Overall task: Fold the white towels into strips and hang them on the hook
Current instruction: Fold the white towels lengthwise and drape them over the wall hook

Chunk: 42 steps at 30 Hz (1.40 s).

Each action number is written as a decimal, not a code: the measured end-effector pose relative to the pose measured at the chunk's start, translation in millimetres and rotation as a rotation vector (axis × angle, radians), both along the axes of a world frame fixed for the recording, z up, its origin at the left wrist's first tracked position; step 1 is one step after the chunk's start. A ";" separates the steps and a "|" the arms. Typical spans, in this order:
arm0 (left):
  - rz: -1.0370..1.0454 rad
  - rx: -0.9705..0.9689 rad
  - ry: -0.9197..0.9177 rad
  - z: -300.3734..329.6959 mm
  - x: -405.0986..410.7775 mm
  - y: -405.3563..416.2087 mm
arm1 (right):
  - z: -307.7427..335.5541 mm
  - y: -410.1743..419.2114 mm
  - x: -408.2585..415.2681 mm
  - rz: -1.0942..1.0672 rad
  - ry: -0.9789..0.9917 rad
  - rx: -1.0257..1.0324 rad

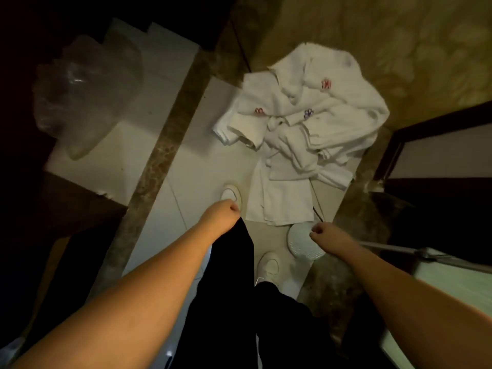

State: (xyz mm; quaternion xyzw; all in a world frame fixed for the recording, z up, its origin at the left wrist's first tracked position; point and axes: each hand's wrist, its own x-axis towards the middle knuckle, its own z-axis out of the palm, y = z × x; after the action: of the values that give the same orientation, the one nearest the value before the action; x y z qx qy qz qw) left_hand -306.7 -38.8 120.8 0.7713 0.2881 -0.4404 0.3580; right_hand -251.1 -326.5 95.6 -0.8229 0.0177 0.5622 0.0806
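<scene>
Both bare forearms low, left hand and right hand each an empty curled grip, white towels heaped ahead, no single long axis.

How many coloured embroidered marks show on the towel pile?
3: a red mark at the left of the towel pile, a purple mark mid-pile, another red one upper right. Folds may hide more.

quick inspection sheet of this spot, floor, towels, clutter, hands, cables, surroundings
surface: pale tiled floor with a brown marble strip
job's things: white towels heaped unfolded on the floor; hook not seen
clutter: clear plastic bag at left; white round ribbed object near the feet
hands: left hand and right hand curled, holding nothing
cables: nothing seen
surroundings: dark door frame at right; dim light
</scene>
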 end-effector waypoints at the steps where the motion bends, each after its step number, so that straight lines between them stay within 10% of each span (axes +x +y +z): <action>1: -0.036 -0.017 0.026 -23.8 9.5 -5.5 | -22.3 -1.9 1.9 -0.036 0.014 -0.011; 10: 0.031 -0.126 0.287 -208.8 55.3 -49.3 | -207.8 5.7 -1.2 -0.353 0.068 -0.041; 24: 0.532 -0.266 0.432 -367.3 16.4 -110.7 | -358.9 12.9 -55.6 -1.801 0.237 0.053; 42: 0.774 -0.337 0.058 -224.6 72.8 -95.2 | -187.9 19.1 25.0 -1.646 0.130 0.335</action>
State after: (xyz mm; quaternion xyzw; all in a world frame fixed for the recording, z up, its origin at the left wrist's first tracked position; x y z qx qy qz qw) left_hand -234.0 -133.9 -103.7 0.5241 0.4905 -0.3359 0.6098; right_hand -226.1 -307.4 -92.3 -0.4906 0.5331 0.3654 0.5844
